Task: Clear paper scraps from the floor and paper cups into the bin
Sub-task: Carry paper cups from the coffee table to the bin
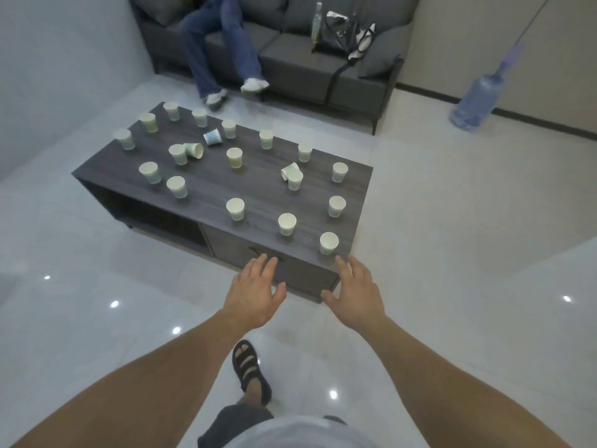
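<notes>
Seated person (223,43) on sofa (290,63): cut by top edge, legs + shoes only. Sofa back cropped too. Bag (345,33) and bottle (317,24) on sofa: blurry, contents unclear. Water jug (478,98) far right: blurred, label unreadable. Paper cups (235,209) on table (206,189): print too small to read. Open shelf (155,215) under tabletop: too dark inside. Left hand (255,292) covers part of table front; right hand (355,289) overlaps near corner. Forearms run off bottom edge. One sandal (250,370) shows, other foot hidden.

No text, label, brand or number can be read anywhere; the paper cups (235,208) show only blurred coloured patterns.
</notes>
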Available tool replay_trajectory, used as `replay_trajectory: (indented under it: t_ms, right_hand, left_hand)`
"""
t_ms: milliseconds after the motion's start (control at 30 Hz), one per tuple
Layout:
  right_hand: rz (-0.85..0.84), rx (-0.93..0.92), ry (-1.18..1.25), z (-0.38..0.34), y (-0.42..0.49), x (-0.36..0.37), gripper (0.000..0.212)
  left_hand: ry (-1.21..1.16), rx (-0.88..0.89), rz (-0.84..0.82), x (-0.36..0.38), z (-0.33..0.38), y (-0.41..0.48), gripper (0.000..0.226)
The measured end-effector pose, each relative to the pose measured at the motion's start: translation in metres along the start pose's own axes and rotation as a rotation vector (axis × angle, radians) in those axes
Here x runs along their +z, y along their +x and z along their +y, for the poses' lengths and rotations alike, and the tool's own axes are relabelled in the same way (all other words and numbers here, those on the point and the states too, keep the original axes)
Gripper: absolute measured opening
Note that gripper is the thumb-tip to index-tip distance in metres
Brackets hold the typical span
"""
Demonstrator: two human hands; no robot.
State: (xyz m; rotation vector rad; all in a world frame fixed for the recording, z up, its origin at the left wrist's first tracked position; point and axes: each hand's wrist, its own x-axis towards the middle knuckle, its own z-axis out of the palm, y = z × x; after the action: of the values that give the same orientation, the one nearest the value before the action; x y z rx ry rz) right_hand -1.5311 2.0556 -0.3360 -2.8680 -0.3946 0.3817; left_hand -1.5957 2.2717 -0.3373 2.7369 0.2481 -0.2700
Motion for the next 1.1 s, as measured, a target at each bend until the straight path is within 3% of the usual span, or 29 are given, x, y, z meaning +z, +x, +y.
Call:
replay_trajectory:
  t_ms: [333,833,933,1100]
  right_hand:
    - [-0.105,0.134,0.005,-0.005,0.119,0.016,0.08]
    - [-0.449,0.071,0.011,0.073,0.334,0.15,0.078]
    - [-0.42,0.018,0.017,0.077,0.343,0.168,0.063]
    - [-0.347,-0.031,0.231,0.053,0.336,0.169,0.07]
  left_hand:
    - [-0.06,0.097,-0.126,-0.004,-0.029,0.143,0.066]
    - [-0.207,-0.193,-0.315,0.131,-0.059,0.273,0.075]
    - [-0.242,-0.167,-0.333,0.163,-0.054,0.29,0.082]
    - [-0.378,-0.138,-0.353,0.192,-0.05,0.303,0.093]
